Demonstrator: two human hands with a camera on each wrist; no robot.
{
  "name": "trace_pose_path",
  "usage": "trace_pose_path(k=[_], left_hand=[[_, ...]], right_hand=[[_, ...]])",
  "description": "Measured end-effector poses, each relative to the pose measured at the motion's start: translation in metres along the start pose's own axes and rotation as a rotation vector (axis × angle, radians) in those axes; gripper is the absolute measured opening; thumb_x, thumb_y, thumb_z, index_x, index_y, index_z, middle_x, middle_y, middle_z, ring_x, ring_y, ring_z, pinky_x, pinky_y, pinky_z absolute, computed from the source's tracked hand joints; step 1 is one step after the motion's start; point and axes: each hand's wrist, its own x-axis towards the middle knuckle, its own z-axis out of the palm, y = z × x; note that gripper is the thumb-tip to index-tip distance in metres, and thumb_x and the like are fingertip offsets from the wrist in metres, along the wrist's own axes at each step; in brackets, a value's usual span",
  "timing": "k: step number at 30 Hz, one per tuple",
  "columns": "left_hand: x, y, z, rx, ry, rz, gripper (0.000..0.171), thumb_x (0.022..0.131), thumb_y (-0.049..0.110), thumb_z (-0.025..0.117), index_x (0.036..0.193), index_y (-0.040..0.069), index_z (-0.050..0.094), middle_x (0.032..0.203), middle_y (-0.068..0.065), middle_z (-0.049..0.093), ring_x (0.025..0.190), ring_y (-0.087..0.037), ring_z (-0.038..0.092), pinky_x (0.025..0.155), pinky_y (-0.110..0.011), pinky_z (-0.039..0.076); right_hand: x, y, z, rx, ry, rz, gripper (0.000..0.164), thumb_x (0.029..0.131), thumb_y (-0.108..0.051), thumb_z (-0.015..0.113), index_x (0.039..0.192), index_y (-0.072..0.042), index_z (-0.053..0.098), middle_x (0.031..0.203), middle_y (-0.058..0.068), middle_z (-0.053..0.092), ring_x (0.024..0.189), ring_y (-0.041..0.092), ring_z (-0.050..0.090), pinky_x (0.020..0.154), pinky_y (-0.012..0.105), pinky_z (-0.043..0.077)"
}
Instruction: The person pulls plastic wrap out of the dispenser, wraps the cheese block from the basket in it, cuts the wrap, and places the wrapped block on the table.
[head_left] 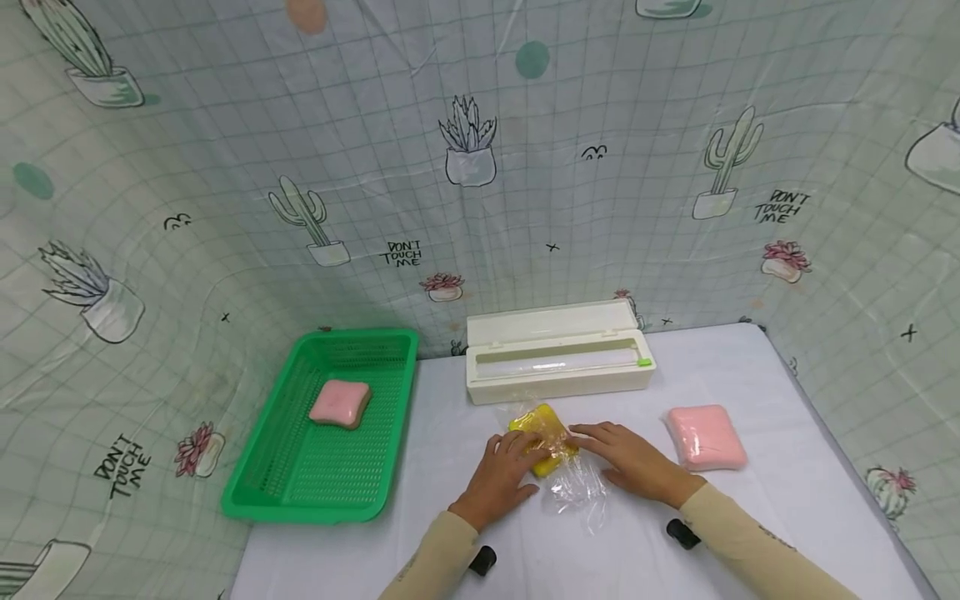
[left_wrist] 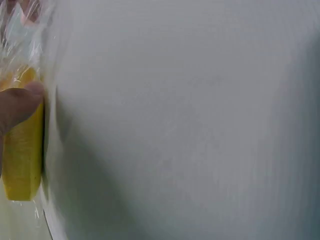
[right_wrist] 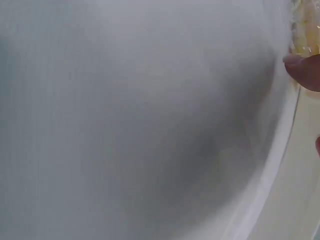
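A yellow block (head_left: 545,424) in clear plastic film (head_left: 576,492) lies on the white table in front of a white box. My left hand (head_left: 498,479) holds it at the near left, fingers bent over its top. In the left wrist view, a digit (left_wrist: 22,104) presses against the block's side (left_wrist: 22,160). From the other side, my right hand (head_left: 637,458) reaches in with fingers extended, their tips touching the film at the block's right edge. The right wrist view catches a fingertip (right_wrist: 300,67) just below the crinkled film (right_wrist: 306,27).
The white box (head_left: 562,385), lid raised, has a pale roll (head_left: 555,363) inside and a green tab. At left stands a green basket (head_left: 322,515) with a pink block (head_left: 341,403) in it. Another pink block (head_left: 707,437), glossy, lies at right. Patterned cloth (head_left: 562,200) surrounds the table.
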Motion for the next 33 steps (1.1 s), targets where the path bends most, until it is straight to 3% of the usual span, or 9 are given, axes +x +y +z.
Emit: trace_pose_path(k=[4,9,13,21,24,28,33], left_hand=[[0.003,0.006,0.003,-0.001,-0.009,-0.006,0.056,0.087,0.043,0.087,0.137,0.03,0.066,0.147,0.004,0.056,0.134,-0.019,0.05,0.11,-0.041,0.041],[0.003,0.009,0.007,-0.036,0.01,-0.022,0.05,0.087,0.041,0.087,0.133,0.029,0.068,0.142,0.005,0.058,0.131,-0.018,0.051,0.109,-0.041,0.041],[0.001,0.008,0.009,-0.083,0.006,-0.05,0.048,0.088,0.041,0.087,0.131,0.029,0.07,0.142,0.006,0.059,0.133,-0.018,0.051,0.109,-0.041,0.04],[-0.005,0.007,0.011,-0.163,0.051,-0.053,0.053,0.081,0.044,0.092,0.126,0.025,0.072,0.139,0.004,0.058,0.13,-0.018,0.051,0.108,-0.039,0.04],[-0.003,0.009,0.011,-0.217,0.097,-0.114,0.039,0.086,0.036,0.089,0.118,0.021,0.075,0.128,0.004,0.063,0.121,-0.016,0.053,0.102,-0.037,0.041],[0.002,0.013,0.011,-0.346,0.166,-0.262,0.017,0.093,0.022,0.083,0.107,0.015,0.077,0.107,0.006,0.069,0.101,-0.012,0.055,0.091,-0.033,0.041],[0.011,0.018,0.008,-0.504,0.22,-0.44,0.012,0.096,0.019,0.079,0.105,0.013,0.073,0.091,0.006,0.066,0.084,-0.009,0.049,0.082,-0.031,0.038]], right_hand=[[0.001,0.002,0.008,0.0,0.013,-0.035,0.083,0.069,-0.002,0.094,0.144,-0.017,0.061,0.148,0.008,0.059,0.127,0.03,0.06,0.1,0.05,0.055],[0.007,0.002,0.015,0.08,0.109,-0.039,0.052,0.072,-0.006,0.094,0.118,-0.02,0.074,0.136,0.005,0.065,0.121,0.027,0.061,0.097,0.049,0.056],[0.012,0.0,0.015,0.14,0.173,-0.012,0.034,0.075,-0.002,0.091,0.097,-0.022,0.075,0.123,0.0,0.07,0.114,0.023,0.061,0.093,0.047,0.055],[0.02,-0.013,0.015,0.245,0.216,0.133,0.035,0.077,0.007,0.083,0.093,-0.023,0.072,0.103,-0.011,0.071,0.102,0.015,0.059,0.089,0.041,0.054],[0.023,-0.016,0.014,0.29,0.192,0.181,0.035,0.078,0.007,0.081,0.093,-0.024,0.073,0.099,-0.014,0.069,0.101,0.013,0.058,0.089,0.04,0.053],[0.026,-0.019,0.012,0.324,0.116,0.223,0.03,0.082,0.0,0.079,0.096,-0.026,0.074,0.101,-0.016,0.07,0.103,0.012,0.057,0.09,0.04,0.052],[0.027,-0.021,0.011,0.26,0.077,0.22,0.021,0.086,-0.021,0.085,0.104,-0.025,0.074,0.106,-0.014,0.071,0.104,0.012,0.058,0.09,0.042,0.051]])
